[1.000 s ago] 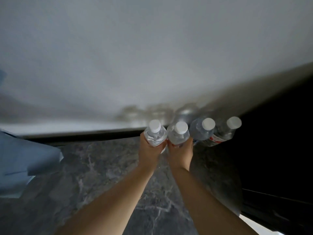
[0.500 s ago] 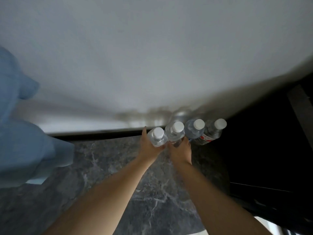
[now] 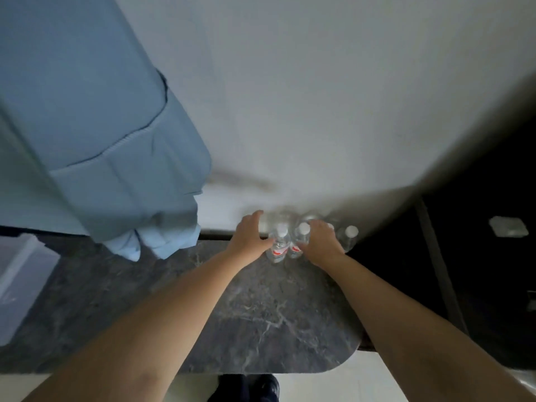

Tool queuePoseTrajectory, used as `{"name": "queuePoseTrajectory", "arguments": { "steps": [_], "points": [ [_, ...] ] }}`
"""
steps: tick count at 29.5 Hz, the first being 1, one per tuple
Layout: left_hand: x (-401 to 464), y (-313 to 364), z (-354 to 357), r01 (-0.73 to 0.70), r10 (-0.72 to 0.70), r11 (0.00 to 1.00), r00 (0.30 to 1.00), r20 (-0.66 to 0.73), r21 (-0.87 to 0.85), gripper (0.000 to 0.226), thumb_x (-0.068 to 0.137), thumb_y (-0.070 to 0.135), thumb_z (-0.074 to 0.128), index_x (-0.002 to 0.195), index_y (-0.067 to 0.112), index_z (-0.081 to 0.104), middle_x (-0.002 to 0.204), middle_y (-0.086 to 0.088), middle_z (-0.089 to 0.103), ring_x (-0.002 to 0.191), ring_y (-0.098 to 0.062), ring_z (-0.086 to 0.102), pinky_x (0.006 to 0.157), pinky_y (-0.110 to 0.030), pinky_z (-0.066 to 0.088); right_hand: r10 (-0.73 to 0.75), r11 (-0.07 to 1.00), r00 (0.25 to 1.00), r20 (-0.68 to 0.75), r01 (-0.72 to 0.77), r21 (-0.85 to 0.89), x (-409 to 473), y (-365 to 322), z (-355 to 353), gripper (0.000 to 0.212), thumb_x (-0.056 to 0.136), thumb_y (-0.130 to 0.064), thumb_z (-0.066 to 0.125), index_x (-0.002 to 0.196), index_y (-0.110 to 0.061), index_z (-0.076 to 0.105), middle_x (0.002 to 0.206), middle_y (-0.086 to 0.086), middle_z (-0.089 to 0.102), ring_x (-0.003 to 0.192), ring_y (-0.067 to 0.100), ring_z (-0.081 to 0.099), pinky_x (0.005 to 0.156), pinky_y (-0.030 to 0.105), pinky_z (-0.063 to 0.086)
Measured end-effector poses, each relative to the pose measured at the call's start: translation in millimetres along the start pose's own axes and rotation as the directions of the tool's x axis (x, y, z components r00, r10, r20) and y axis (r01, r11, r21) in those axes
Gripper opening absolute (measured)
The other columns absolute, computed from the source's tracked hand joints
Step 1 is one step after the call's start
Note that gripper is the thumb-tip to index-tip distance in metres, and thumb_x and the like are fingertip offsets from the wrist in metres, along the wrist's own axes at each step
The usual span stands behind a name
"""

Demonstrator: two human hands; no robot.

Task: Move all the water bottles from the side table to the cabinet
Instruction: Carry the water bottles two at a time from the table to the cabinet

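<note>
Both forearms (image 3: pixel 162 314) are bare, with no sleeves or jewellery showing. Dark shoes (image 3: pixel 246 387) sit at 6 o'clock.

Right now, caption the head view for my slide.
Both hands, left hand and right hand, flank capped water bottles on a marble top.

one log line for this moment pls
left hand: beside bottles, grip unclear | right hand: over bottles, grip unclear | bottles: upright, grouped at wall edge of marble top
</note>
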State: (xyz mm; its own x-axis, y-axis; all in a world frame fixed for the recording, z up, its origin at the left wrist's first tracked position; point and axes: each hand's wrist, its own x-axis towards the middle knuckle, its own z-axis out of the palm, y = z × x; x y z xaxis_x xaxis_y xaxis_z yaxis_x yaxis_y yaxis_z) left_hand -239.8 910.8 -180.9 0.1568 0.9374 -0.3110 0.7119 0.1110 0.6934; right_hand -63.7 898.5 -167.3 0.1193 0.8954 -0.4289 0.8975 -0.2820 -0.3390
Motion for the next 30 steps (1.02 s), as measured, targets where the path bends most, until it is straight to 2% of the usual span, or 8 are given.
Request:
{"name": "queuePoseTrajectory", "arguments": {
  "steps": [5, 10, 13, 16, 21, 26, 29, 30],
  "points": [
    [-53, -16, -33, -0.030, 0.049, 0.951, 0.997, -0.056, 0.309, 0.062, 0.090, 0.033, 0.058, 0.143, 0.017, 0.033, 0.139, -0.009, 0.043, 0.128, -0.027, 0.044, 0.099, -0.041, 0.044, -0.211, 0.928, 0.977, 0.039, 0.213, -0.307, -29, -45, -2, 0.047, 0.097, -0.036, 0.050, 0.138, -0.013, 0.045, 0.140, 0.012, 0.045, 0.132, 0.030, 0.041, 0.101, 0.042, 0.043],
    [-120, -48, -73, 0.040, 0.014, 0.884, 0.994, -0.113, 0.466, 0.062, 0.091, 0.037, 0.055, 0.144, 0.018, 0.029, 0.137, -0.008, 0.046, 0.121, -0.027, 0.049, 0.091, -0.041, 0.049, -0.408, 0.765, 0.904, 0.126, 0.413, -0.495, -70, -108, 16, 0.046, 0.097, -0.035, 0.050, 0.137, -0.014, 0.043, 0.140, 0.009, 0.043, 0.130, 0.029, 0.042, 0.101, 0.043, 0.043],
    [-161, -67, -97, 0.113, -0.040, 0.865, 0.987, -0.159, 0.488, 0.062, 0.091, 0.036, 0.057, 0.144, 0.020, 0.029, 0.138, -0.007, 0.047, 0.122, -0.028, 0.050, 0.094, -0.043, 0.047, -0.496, 0.676, 0.853, 0.165, 0.498, -0.543, -96, -147, 33, 0.043, 0.097, -0.031, 0.048, 0.136, -0.015, 0.043, 0.140, 0.007, 0.042, 0.133, 0.027, 0.040, 0.102, 0.041, 0.040],
    [-222, -100, -127, 0.224, -0.106, 0.846, 0.960, -0.260, 0.483, 0.065, 0.091, 0.037, 0.056, 0.147, 0.020, 0.026, 0.142, -0.008, 0.045, 0.129, -0.028, 0.045, 0.100, -0.044, 0.043, -0.615, 0.557, 0.762, 0.203, 0.602, -0.572, -140, -200, 60, 0.042, 0.097, -0.026, 0.048, 0.137, -0.016, 0.042, 0.141, 0.007, 0.043, 0.133, 0.027, 0.040, 0.103, 0.041, 0.039],
    [-347, -168, -166, 0.384, -0.233, 0.809, 0.905, -0.357, 0.444, 0.066, 0.093, 0.039, 0.053, 0.148, 0.018, 0.024, 0.146, -0.008, 0.040, 0.133, -0.028, 0.041, 0.103, -0.042, 0.042, -0.717, 0.427, 0.649, 0.257, 0.699, -0.574, -228, -275, 113, 0.043, 0.098, -0.032, 0.046, 0.138, -0.016, 0.043, 0.143, 0.009, 0.044, 0.134, 0.030, 0.041, 0.104, 0.044, 0.039],
    [-529, -252, -186, 0.622, -0.436, 0.705, 0.760, -0.482, 0.342, 0.058, 0.092, 0.040, 0.051, 0.143, 0.019, 0.033, 0.137, -0.010, 0.047, 0.125, -0.030, 0.047, 0.098, -0.044, 0.040, -0.800, 0.246, 0.464, 0.379, 0.831, -0.499, -359, -352, 207, 0.042, 0.097, -0.021, 0.049, 0.139, -0.015, 0.045, 0.143, 0.009, 0.046, 0.131, 0.030, 0.046, 0.103, 0.043, 0.045],
    [-638, -293, -187, 0.752, -0.569, 0.624, 0.624, -0.536, 0.213, 0.058, 0.092, 0.041, 0.050, 0.142, 0.018, 0.033, 0.142, -0.011, 0.042, 0.129, -0.030, 0.043, 0.104, -0.047, 0.034, -0.834, 0.065, 0.280, 0.476, 0.905, -0.419, -446, -390, 257, 0.034, 0.099, -0.026, 0.045, 0.129, -0.011, 0.048, 0.136, 0.012, 0.050, 0.123, 0.031, 0.049, 0.098, 0.045, 0.045],
    [-685, -306, -186, 0.795, -0.618, 0.591, 0.557, -0.555, 0.140, 0.059, 0.091, 0.041, 0.050, 0.142, 0.018, 0.032, 0.143, -0.011, 0.041, 0.129, -0.030, 0.042, 0.104, -0.046, 0.035, -0.834, -0.009, 0.205, 0.512, 0.923, -0.384, -483, -409, 281, 0.036, 0.099, -0.029, 0.044, 0.131, -0.011, 0.047, 0.136, 0.012, 0.049, 0.125, 0.032, 0.048, 0.100, 0.046, 0.043]
  ]
}}
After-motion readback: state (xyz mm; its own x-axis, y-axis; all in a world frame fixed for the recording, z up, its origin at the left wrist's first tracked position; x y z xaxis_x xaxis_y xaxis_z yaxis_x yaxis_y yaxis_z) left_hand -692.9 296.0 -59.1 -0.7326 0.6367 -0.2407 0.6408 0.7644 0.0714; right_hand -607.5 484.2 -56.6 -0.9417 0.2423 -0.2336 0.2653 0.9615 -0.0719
